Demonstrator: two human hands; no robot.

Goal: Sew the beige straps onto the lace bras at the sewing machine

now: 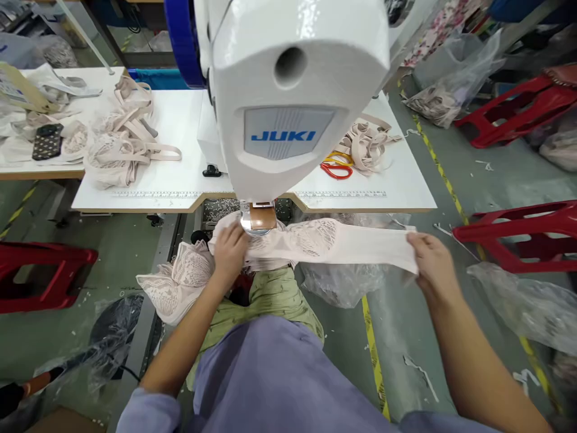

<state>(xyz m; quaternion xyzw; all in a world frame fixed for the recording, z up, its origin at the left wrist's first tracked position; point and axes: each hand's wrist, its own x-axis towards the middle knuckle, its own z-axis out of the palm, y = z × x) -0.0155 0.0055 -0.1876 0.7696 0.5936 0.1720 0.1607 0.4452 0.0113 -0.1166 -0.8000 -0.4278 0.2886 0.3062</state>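
A pale pink lace bra [313, 239] is stretched sideways under the head of a white sewing machine [293, 78]. My right hand [435, 261] pinches the far end of its plain band, out to the right past the table. Close to the machine's needle area, my left hand [231, 249] has its fingers closed on the bra's left part; the fingertips are partly hidden by the fabric and machine. More lace cups [187, 273] hang below, beside my left forearm. The needle itself is hidden behind the machine head.
On the white table lie a heap of bras [128, 141] at left, red-handled scissors [336, 171] and a pile of straps [367, 144] at right. A patterned phone [47, 142] lies further left. Red stools [523, 234] and plastic bags [532, 300] stand on the floor.
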